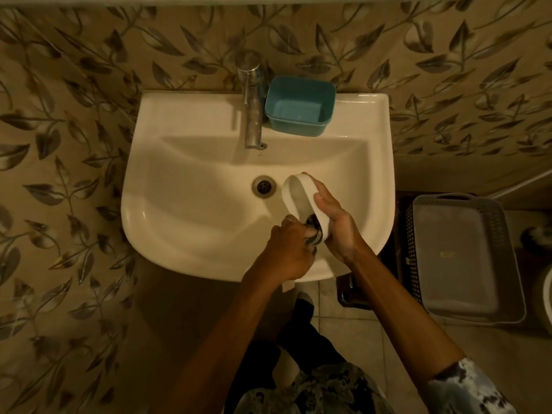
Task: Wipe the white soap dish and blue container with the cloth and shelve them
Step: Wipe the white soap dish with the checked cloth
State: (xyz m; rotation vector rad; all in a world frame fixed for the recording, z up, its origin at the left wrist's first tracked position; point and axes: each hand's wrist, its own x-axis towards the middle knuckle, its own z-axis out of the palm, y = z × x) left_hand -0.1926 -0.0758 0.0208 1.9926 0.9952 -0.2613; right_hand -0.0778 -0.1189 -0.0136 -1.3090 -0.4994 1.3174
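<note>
Over white ceramic basin [185, 180], 3 o'clock of drain [263, 186]: right hand [337, 225], fingers clamped round rim, tilts white oval plastic soap dish [298, 195]; left hand [286, 252], fingers bunched on dark cloth [315, 236], presses into near end. Best: sweep cloth to far end, grip firm. Blue rectangular plastic container [298, 106] on ledge [358, 115], 1 o'clock.

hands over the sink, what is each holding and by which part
The right hand grips the dish by its side wall; left hand holds the bunched cloth.

Dim, warm light. A beige wall [74, 85] with a grey leaf pattern runs from 8 to 2 o'clock. White sink [185, 115] at centre, tap [252, 115] at 12, pale floor tiles [352, 324] at 5, grey basket [460, 264] at 4.
</note>
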